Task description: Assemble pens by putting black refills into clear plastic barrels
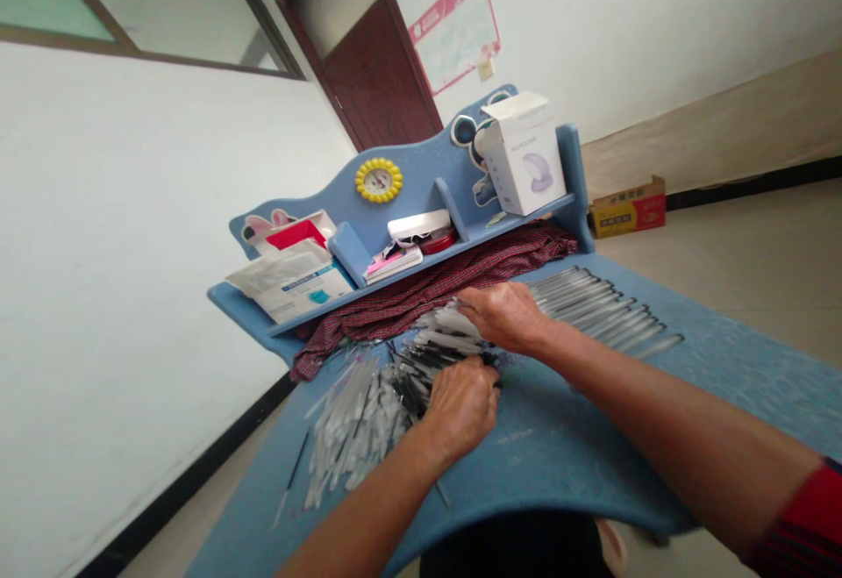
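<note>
I judge this partway: a tidy row of slim sticks (595, 308) lies on the counter's (737, 341) right, a loose heap (359, 424) awaits, and at it my left fingers (490, 398) and right fingers (474, 301) curl, whether closed on any I cannot tell.

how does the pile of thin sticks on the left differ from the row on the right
The pile is heaped and jumbled; the row is spread out, roughly parallel. The pile's dark parts are scattered; the row's dark tips mostly face the same way. Both lie on the blue table.
</note>
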